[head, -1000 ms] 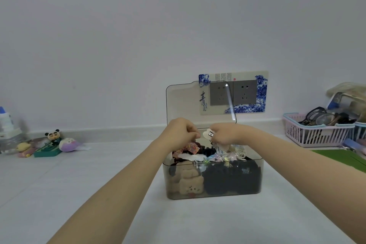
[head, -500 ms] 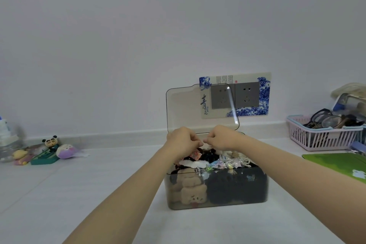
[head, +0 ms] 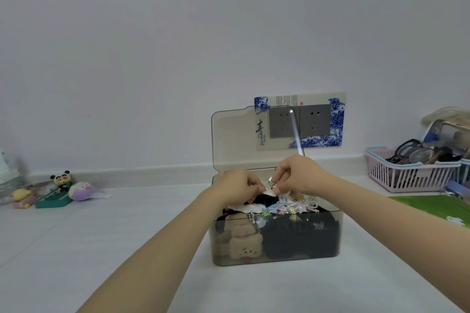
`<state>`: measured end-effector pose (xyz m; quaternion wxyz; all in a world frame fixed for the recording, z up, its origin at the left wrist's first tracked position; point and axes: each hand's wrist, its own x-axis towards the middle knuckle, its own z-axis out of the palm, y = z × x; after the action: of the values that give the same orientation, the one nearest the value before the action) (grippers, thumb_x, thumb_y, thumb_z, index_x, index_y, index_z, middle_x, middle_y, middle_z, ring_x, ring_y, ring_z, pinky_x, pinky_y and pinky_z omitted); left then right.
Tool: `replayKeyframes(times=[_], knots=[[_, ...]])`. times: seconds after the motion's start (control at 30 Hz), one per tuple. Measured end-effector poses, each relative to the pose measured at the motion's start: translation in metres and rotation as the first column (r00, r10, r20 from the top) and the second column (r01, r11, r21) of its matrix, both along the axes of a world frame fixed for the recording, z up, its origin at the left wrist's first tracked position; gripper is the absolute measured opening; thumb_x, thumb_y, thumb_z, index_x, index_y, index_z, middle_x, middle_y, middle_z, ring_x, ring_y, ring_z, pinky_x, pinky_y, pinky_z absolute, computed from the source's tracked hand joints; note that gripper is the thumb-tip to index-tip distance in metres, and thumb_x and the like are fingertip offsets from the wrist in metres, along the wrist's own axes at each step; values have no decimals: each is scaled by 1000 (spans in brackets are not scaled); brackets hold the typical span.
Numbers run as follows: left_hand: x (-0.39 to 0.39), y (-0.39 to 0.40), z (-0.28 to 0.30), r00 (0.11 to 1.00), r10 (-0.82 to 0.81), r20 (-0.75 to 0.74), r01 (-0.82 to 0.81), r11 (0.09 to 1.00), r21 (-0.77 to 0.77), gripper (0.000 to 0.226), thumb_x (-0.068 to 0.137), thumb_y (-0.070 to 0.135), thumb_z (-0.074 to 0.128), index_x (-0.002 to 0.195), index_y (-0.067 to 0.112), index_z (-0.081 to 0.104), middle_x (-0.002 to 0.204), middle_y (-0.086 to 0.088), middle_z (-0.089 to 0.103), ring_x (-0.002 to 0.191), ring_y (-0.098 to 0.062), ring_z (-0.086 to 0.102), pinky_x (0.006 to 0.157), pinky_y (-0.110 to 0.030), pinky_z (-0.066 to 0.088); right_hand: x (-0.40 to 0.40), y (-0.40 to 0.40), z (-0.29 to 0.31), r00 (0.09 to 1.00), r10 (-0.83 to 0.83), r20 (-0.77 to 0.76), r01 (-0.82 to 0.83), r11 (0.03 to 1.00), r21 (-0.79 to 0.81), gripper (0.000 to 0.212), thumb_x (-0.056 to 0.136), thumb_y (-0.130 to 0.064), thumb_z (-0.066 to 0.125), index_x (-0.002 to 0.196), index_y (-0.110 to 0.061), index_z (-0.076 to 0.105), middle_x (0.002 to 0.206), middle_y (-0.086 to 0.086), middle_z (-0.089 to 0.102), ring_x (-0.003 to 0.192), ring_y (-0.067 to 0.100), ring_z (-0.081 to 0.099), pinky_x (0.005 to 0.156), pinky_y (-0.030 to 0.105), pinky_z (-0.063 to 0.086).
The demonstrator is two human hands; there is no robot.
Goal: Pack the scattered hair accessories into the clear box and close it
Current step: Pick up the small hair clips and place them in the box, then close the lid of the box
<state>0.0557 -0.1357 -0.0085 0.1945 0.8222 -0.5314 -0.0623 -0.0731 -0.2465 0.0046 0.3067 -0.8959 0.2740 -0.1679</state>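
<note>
Your clear box (head: pixel 276 249) sits on the white counter (head: pixel 101 249) in front of you, its lid (head: pixel 236 140) standing upright at the back, and it is packed with hair accessories (head: pixel 287 207) up to the rim. Your left hand (head: pixel 236 187) and right hand (head: pixel 298 174) meet over the pile, fingers curled, both pinching a small white clip (head: pixel 270 189) between them. A pink basket (head: pixel 407 173) stands off to your right.
</note>
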Motion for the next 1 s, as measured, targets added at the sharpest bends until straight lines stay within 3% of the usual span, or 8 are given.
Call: replayKeyframes(times=[0.13, 0.23, 0.3, 0.4, 0.53, 0.7, 0.87, 1.0], knots=[[-2, -2, 1, 998, 33, -50, -37, 996, -86, 20, 92, 39, 51, 88, 31, 69, 73, 5, 70, 75, -9, 59, 99, -38, 41, -5, 1, -5, 999, 31, -29, -32, 999, -22, 12, 69, -10, 80, 73, -16, 71, 71, 1, 70, 73, 17, 66, 81, 35, 57], [-3, -1, 2, 995, 57, -81, -68, 988, -142, 22, 92, 40, 51, 82, 30, 67, 77, 5, 73, 67, -3, 60, 96, -34, 37, -10, 0, -2, 998, 62, -29, -63, 998, -27, 9, 72, -15, 78, 70, -21, 72, 70, -3, 70, 67, 15, 61, 69, 29, 55], [-2, 1, 5, 996, 72, -44, -79, 981, -177, 26, 93, 39, 50, 74, 29, 65, 69, 11, 66, 78, -11, 60, 97, -34, 34, -12, -2, 4, 998, 61, -1, -61, 996, -62, 2, 78, -18, 74, 77, -20, 74, 70, -9, 68, 66, 10, 59, 63, 20, 50], [5, -1, 9, 993, 114, -13, -113, 957, -268, 27, 95, 33, 46, 100, 22, 70, 109, 6, 69, 111, -16, 56, 103, -38, 34, -11, -14, 11, 994, -40, 100, 55, 987, -151, 15, 86, -18, 63, 97, -16, 72, 94, -4, 69, 79, 9, 58, 73, 20, 45], [17, -5, 16, 963, 206, -175, -254, 911, -326, 46, 97, 30, 42, 140, 12, 43, 152, -9, 32, 139, -26, 31, 115, -40, 26, -3, -35, 13, 967, -175, 184, 191, 979, -71, 40, 91, -21, 53, 130, -11, 53, 136, 10, 48, 117, 21, 49, 96, 31, 40], [29, -16, 28, 792, 309, -526, -486, 841, -239, 65, 99, 25, 35, 152, 10, 0, 160, -9, -11, 147, -30, 9, 115, -38, 18, 12, -50, 10, 943, -247, 221, 198, 955, 222, 52, 94, -24, 46, 142, -9, 31, 148, 11, 28, 130, 31, 37, 107, 41, 31], [44, -28, 25, 677, 244, -695, -548, 797, -254, 65, 99, 24, 36, 152, 9, 2, 157, -11, 21, 140, -30, 28, 108, -38, 28, 21, -66, 6, 925, -286, 249, 183, 911, 369, 59, 97, -31, 42, 147, -9, 22, 154, 10, 25, 140, 30, 27, 114, 44, 24], [50, -29, 22, 637, 148, -756, -553, 772, -314, 70, 90, 47, 37, 150, 15, 21, 154, -7, 29, 138, -29, 32, 112, -42, 27, 22, -74, 9, 891, -321, 321, 138, 865, 482, 55, 98, -32, 40, 145, -7, 28, 154, 10, 26, 140, 28, 27, 116, 45, 23]])
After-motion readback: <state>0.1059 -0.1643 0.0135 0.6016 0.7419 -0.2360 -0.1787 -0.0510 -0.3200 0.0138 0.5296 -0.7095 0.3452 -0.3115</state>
